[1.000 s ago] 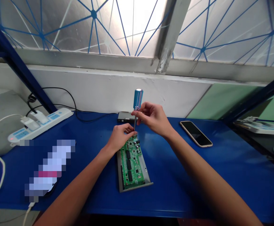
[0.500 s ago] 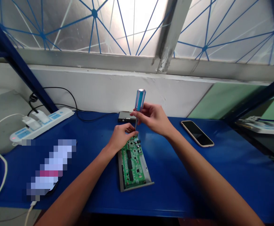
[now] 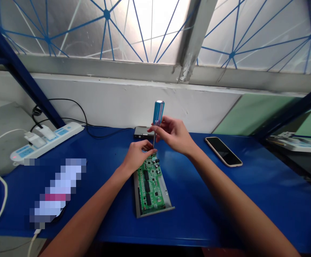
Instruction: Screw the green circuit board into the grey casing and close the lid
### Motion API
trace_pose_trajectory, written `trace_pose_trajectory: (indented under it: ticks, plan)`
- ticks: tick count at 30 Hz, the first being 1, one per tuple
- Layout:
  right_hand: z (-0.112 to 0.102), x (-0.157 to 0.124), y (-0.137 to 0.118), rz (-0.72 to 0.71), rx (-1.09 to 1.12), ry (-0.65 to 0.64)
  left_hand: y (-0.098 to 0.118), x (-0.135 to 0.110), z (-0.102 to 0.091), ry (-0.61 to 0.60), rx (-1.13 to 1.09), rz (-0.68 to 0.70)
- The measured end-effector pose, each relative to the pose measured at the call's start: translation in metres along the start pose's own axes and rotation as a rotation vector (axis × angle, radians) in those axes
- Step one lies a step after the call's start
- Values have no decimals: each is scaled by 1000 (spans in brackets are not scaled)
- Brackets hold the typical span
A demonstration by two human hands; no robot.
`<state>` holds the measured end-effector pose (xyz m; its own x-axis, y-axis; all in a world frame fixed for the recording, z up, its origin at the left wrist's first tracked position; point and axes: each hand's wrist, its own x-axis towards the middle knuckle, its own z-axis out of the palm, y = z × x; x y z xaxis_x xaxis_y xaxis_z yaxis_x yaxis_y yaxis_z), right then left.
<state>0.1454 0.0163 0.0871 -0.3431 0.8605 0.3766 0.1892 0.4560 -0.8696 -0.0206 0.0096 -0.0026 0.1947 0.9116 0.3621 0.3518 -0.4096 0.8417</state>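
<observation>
A green circuit board [image 3: 151, 184] lies in a grey metal tray [image 3: 168, 200] on the blue table [image 3: 104, 200]. My right hand [image 3: 175, 135] is closed round the shaft of a blue-handled screwdriver [image 3: 157, 114], which stands nearly upright with its tip at the board's far end. My left hand [image 3: 137, 154] rests on the far end of the board, fingers curled and pinched near the screwdriver's tip.
A phone [image 3: 223, 151] lies face up to the right. A small dark box [image 3: 142, 132] sits behind the hands by the wall. A white power strip [image 3: 47, 140] with plugs and cables is at the far left. A blurred object [image 3: 56, 191] lies at the front left.
The screwdriver handle leaned slightly right half a second ago and now stands a little more upright. Both hands have stayed in place.
</observation>
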Motion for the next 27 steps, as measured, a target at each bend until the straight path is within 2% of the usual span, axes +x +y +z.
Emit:
trace_pose_trajectory:
  ticks: [6, 8, 12, 15, 18, 22, 27]
  plan:
    - [5, 1, 5, 25, -69, 162, -4, 0, 1, 7, 10, 21]
    - [3, 2, 4, 18, -16, 103, -5, 0, 1, 6, 19, 14]
    - [-4, 3, -1, 36, 145, -123, -3, 1, 0, -8, 8, 62]
    - [-7, 3, -3, 81, 180, -131, -1, 0, -1, -62, -98, 103]
    - [-7, 3, -3, 98, 176, -121, -1, 0, -1, -114, -223, 60]
    - [-3, 0, 3, 71, 57, -50, -4, 0, 1, -28, -247, 22]
    - [3, -5, 14, 77, -85, 28, -9, 2, 4, 58, -181, 40]
